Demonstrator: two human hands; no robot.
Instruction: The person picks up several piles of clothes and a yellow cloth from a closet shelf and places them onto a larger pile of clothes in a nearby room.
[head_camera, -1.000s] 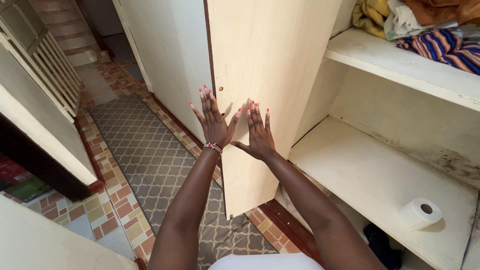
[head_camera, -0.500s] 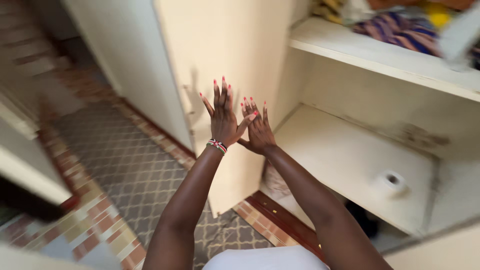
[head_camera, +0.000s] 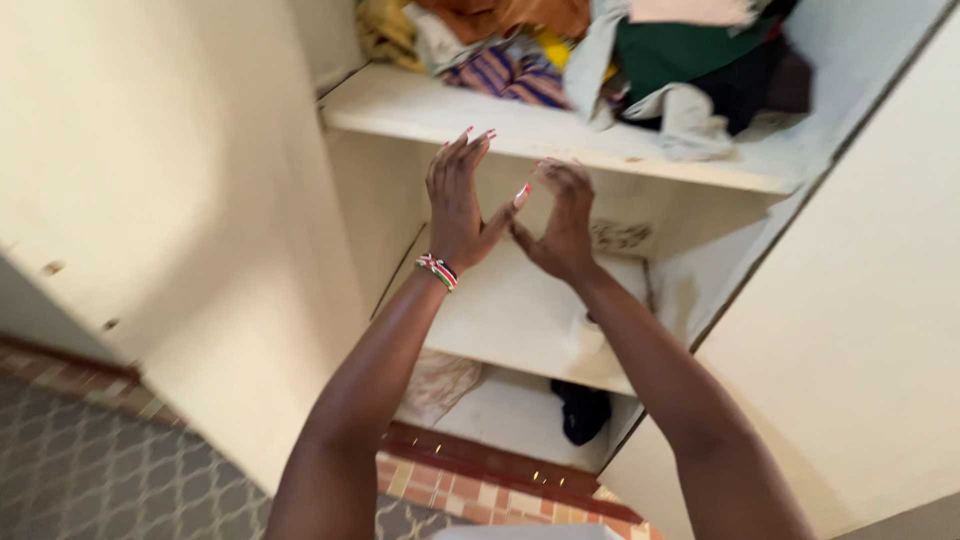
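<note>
Both my hands are raised in front of an open cream wardrobe. My left hand (head_camera: 458, 200), with red nails and a beaded wristband, has its fingers straight and together, tips near the front edge of the upper shelf (head_camera: 420, 112). My right hand (head_camera: 560, 220) is beside it, fingers curled slightly, thumb tips nearly touching. Neither hand holds anything. A pile of crumpled clothes (head_camera: 640, 60) lies on the upper shelf, with a striped cloth (head_camera: 515, 75) at its front.
The wardrobe's left door (head_camera: 150, 200) stands open at my left; a second door panel (head_camera: 860, 330) is at the right. A middle shelf (head_camera: 510, 320) and a lower compartment with a dark cloth (head_camera: 582, 410) lie below. Patterned rug (head_camera: 90, 470) and tiled floor at bottom left.
My view swung right and up, from the left door toward the shelves. Both hands left the door's surface and rose toward the upper shelf, staying empty.
</note>
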